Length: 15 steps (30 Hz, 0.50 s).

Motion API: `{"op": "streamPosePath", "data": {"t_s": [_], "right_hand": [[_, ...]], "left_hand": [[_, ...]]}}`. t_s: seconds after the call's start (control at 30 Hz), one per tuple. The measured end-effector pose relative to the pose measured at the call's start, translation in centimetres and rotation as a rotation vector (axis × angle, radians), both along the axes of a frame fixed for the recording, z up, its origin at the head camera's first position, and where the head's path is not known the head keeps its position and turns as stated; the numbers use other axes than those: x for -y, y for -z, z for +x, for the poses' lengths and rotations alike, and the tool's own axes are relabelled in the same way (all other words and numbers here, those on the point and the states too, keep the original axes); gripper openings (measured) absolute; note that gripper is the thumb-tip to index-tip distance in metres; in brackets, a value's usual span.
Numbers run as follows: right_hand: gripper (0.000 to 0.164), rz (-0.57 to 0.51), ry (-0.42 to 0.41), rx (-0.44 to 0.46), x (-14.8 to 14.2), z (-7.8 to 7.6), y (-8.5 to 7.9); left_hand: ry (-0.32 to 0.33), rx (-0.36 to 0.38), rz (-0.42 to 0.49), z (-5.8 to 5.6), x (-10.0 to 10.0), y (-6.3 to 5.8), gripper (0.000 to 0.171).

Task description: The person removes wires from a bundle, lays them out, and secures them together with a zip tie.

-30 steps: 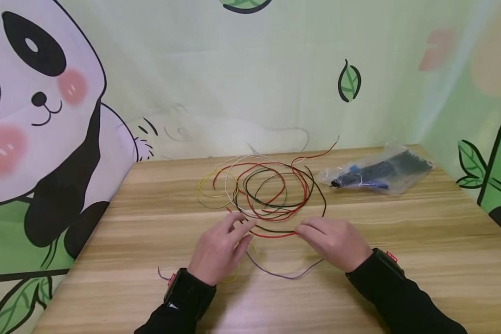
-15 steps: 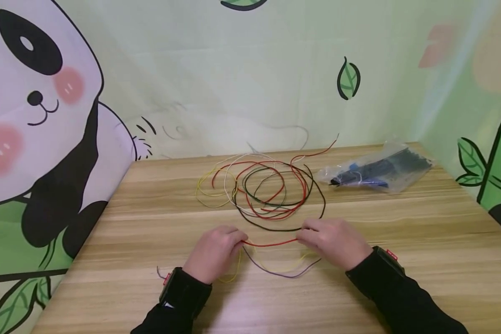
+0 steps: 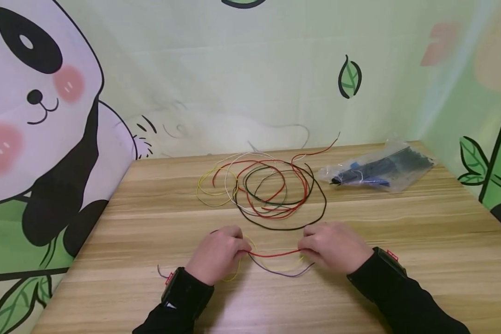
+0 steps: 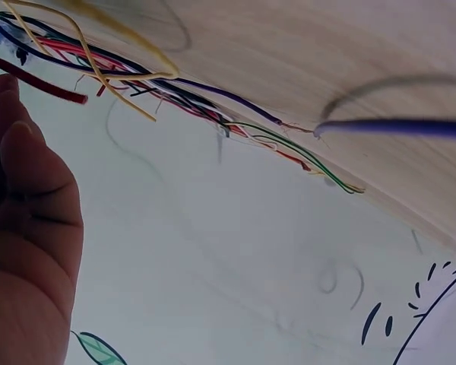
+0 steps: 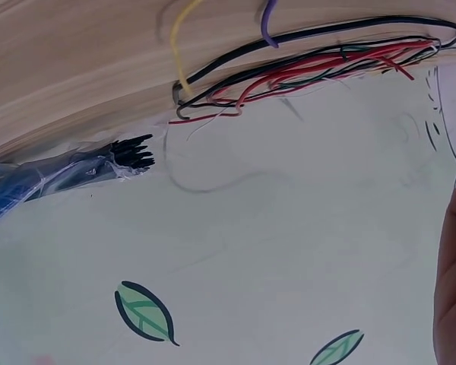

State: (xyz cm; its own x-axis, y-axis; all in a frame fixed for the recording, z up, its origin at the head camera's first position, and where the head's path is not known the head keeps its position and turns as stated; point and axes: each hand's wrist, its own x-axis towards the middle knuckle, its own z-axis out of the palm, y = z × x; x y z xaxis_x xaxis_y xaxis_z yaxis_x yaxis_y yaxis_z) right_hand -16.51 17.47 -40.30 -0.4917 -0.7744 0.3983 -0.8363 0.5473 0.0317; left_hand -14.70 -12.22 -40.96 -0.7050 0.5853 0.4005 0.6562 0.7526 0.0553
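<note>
In the head view my left hand [image 3: 217,256] and right hand [image 3: 335,249] pinch a short red wire [image 3: 275,255], which sags slightly between them. One cut end of this red wire [image 4: 61,91] sticks out past the fingertips in the left wrist view. Below it on the table lie a purple wire [image 3: 287,275] and a thin yellow wire [image 3: 233,279], both partly behind the hands. Only the edge of my right hand [image 5: 454,281] shows in the right wrist view, so its grip is hidden there.
Behind the hands lies a loose tangle of wires, with red wire [image 3: 305,185], black wire [image 3: 275,229], white wire [image 3: 226,183] and yellow wire [image 3: 197,190]. A clear plastic bag [image 3: 401,183] of black strips rests at the back right of the wooden table [image 3: 108,297], before a printed backdrop.
My left hand's fingers have closed on the red wire. Both hands have drawn it toward me, away from the tangle and the black loop.
</note>
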Motion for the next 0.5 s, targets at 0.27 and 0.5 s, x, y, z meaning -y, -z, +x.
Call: {"op": "streamPosePath", "data": {"t_s": [0.27, 0.5], "right_hand": [[0.008, 0.067, -0.001, 0.153, 0.49, 0.43, -0.26], [0.012, 0.090, -0.026, 0.196, 0.92, 0.61, 0.29]], "left_hand": [[0.013, -0.016, -0.035, 0.03, -0.18, -0.06, 0.014], [0.004, 0.012, -0.070, 0.07, -0.34, -0.05, 0.017]]}}
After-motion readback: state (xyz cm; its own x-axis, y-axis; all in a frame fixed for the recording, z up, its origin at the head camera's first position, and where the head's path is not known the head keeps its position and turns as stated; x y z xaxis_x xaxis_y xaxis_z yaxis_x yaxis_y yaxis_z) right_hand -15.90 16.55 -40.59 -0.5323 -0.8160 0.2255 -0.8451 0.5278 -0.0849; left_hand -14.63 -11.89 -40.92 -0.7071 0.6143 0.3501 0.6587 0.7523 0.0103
